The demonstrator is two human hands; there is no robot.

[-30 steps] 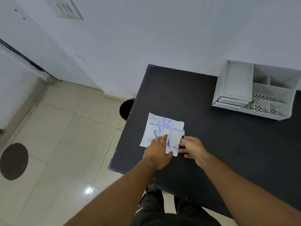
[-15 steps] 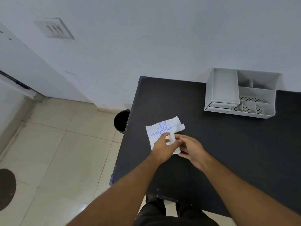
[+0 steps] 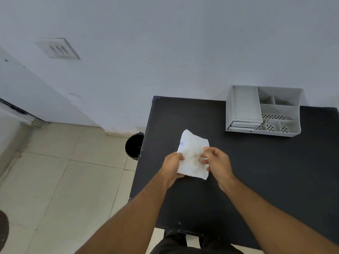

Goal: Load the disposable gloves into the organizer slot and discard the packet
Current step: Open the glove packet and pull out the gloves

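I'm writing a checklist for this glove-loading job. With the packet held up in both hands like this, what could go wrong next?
1. Both hands, left and right, pull at the packet in mid-air; a sudden tear could spill gloves.
2. It is near the table edge, so they may land on the floor.
3. The organizer sits far back, a long carry.

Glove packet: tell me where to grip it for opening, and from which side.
Keep the left hand clamped on the glove packet at its left edge. Bring the right hand in from the right, pinching the puckered middle where the film already bunches, giving fingers purchase.
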